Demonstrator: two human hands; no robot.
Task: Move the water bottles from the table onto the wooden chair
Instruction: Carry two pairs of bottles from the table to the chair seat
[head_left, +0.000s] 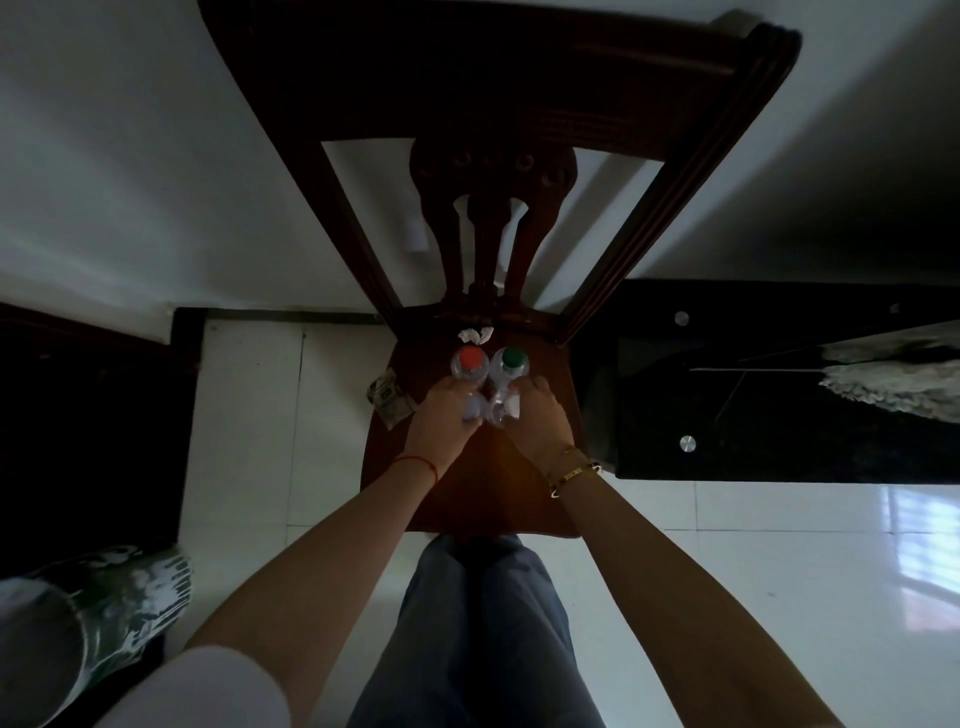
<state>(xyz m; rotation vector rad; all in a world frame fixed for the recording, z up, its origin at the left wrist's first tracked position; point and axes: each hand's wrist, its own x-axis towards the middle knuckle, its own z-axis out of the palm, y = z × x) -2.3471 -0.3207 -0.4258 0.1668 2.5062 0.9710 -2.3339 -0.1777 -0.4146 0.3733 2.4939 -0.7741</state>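
Two clear water bottles stand upright side by side on the seat of the dark wooden chair (467, 483). The red-capped bottle (468, 359) is on the left and the green-capped bottle (511, 358) on the right. My left hand (441, 415) is wrapped around the lower body of the red-capped bottle. My right hand (535, 415) grips the green-capped bottle the same way. Both bottles' lower parts are partly hidden by my fingers. A small white crumpled thing (475, 335) lies on the seat behind the bottles.
A black glass table (779, 415) with a white lacy cloth (893, 384) stands right of the chair. Dark furniture (88, 441) fills the left. A green and white vase-like object (104, 613) is at lower left. A small packet (387, 397) lies on the white tiled floor.
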